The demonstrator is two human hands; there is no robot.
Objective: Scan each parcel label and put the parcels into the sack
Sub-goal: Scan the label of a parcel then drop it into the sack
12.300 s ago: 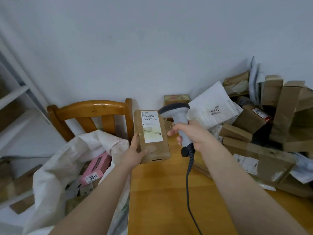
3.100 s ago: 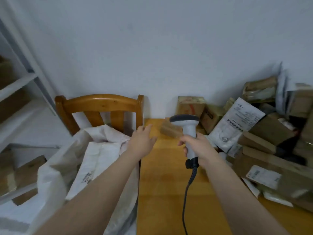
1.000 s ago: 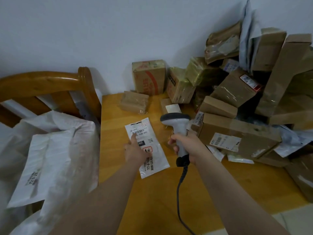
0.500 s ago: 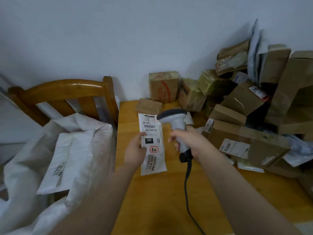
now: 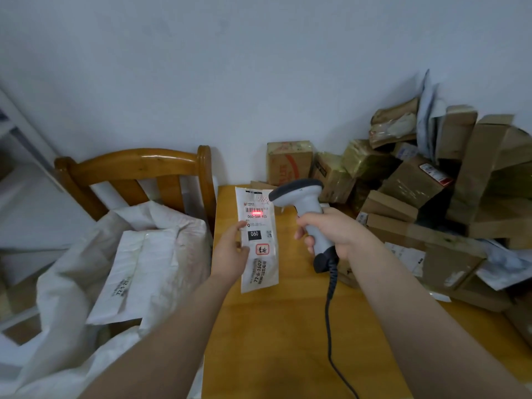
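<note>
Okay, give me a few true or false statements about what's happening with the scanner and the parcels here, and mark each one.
1. The left hand holds a white parcel over the table. True.
2. The right hand grips the scanner, and a red light falls on the parcel's barcode. True.
3. The sack is empty. False: a white envelope lies in it.
4. The scanner is cordless. False: a dark cord hangs from its handle.
5. Brown boxes are piled on the table's right side. True.
</note>
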